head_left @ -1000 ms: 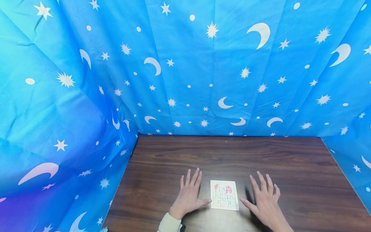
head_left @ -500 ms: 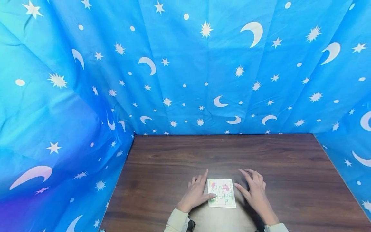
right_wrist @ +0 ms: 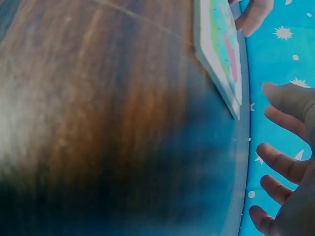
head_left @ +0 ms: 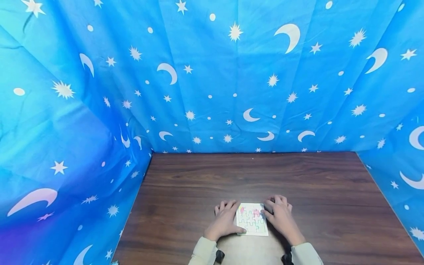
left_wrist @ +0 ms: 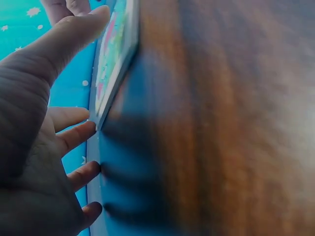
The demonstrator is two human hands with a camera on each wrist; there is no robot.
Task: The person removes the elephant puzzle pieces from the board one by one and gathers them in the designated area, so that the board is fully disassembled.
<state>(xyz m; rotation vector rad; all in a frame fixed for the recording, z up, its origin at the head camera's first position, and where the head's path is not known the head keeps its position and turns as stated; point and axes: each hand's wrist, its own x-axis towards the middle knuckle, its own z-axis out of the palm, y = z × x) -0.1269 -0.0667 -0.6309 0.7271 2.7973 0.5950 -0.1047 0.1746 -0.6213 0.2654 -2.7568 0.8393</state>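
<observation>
A small square jigsaw puzzle [head_left: 252, 220], pale with pink and green markings, lies flat in a white-edged frame on the table. At its left side is my left hand [head_left: 224, 221], thumb over the near-left corner and fingers bent down by the far-left corner. In the left wrist view the thumb [left_wrist: 74, 37] overlaps the puzzle's face and the fingertips reach the tabletop. My right hand [head_left: 281, 218] is at the far-right corner, thumb close to the right edge. The right wrist view shows its loosely bent fingers [right_wrist: 283, 162] apart from the puzzle [right_wrist: 225, 49].
The dark wood-grain table [head_left: 185, 176] runs back to a blue cloth [head_left: 212, 73] printed with white moons and stars, which also hangs at both sides. Black bands [head_left: 219, 256] are on the wrists at the cream sleeves [head_left: 203, 251].
Both hands have moved inward to the puzzle's sides, and their spread fingers have bent. The left thumb moved over the puzzle, then to its near corner. The head view has shifted slightly.
</observation>
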